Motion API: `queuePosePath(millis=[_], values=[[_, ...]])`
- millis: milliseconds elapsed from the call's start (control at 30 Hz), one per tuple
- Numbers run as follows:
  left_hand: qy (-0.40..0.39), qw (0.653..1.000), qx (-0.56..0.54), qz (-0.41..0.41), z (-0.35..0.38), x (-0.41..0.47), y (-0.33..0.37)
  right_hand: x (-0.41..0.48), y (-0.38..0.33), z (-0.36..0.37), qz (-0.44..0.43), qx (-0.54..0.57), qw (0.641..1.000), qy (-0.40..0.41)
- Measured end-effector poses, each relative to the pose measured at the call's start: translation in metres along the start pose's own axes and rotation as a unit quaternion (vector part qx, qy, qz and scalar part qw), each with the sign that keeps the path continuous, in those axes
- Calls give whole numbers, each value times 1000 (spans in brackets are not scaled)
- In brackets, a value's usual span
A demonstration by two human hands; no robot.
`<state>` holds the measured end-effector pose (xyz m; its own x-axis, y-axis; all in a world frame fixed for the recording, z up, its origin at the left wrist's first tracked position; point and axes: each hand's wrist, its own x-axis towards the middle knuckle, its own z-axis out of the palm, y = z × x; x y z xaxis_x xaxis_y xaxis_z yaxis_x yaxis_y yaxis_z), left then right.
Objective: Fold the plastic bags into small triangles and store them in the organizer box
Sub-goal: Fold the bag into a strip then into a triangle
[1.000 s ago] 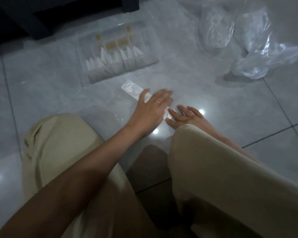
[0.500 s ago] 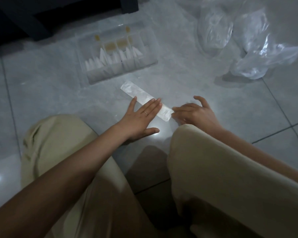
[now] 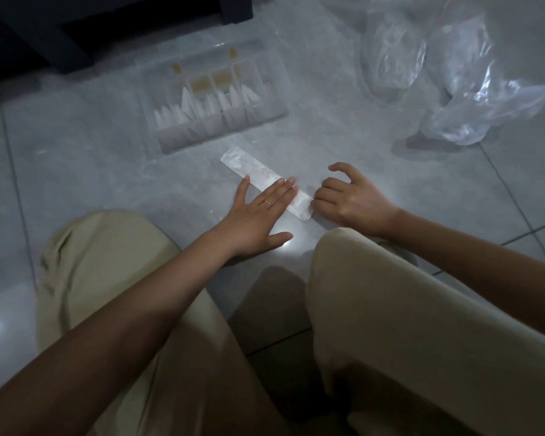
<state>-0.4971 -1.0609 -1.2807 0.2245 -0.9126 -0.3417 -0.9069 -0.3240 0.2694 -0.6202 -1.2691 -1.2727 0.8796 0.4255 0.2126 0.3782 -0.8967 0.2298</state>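
Grey glossy floor tiles (image 3: 76, 171) stretch left of the left hand (image 3: 258, 215), whose straight fingers (image 3: 280, 190), held together, press flat on the translucent folded bag strip (image 3: 252, 168). Just right, the right hand (image 3: 353, 199) pinches the strip's near end with curled fingers. Beyond the fingers, the clear organizer box (image 3: 202, 133) holds white folded triangles (image 3: 187, 100). Crumpled plastic bags (image 3: 472, 99) lie far right.

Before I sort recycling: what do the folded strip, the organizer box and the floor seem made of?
Folded strip: thin translucent plastic film, probably; crinkly sheen. Organizer box: clear rigid plastic, seemingly; folded triangles show through its walls. Floor: glossy grey tile; grout lines, lamp reflections.
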Motion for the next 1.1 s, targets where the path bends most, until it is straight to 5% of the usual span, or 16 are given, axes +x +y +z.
queuePosePath(millis=[167,300,567,767,900,1100], values=[[10,1000,2,-2,-2,-2,3,11,4,-2,-4,104,994,-22],[-23,1000,-14,-6,1,0,9,18,-3,-15,78,227,969,-59],[88,965,-247,-8,-3,7,13,26,-10,-35,342,457,811,-126],[132,912,-377,-97,-6,14,12,38,-9,-28,442,609,657,-53],[114,893,-418,-122,-8,17,9,47,-4,-26,433,540,717,-80],[113,840,-512,-138,-16,16,9,60,7,-12,441,566,695,-56]])
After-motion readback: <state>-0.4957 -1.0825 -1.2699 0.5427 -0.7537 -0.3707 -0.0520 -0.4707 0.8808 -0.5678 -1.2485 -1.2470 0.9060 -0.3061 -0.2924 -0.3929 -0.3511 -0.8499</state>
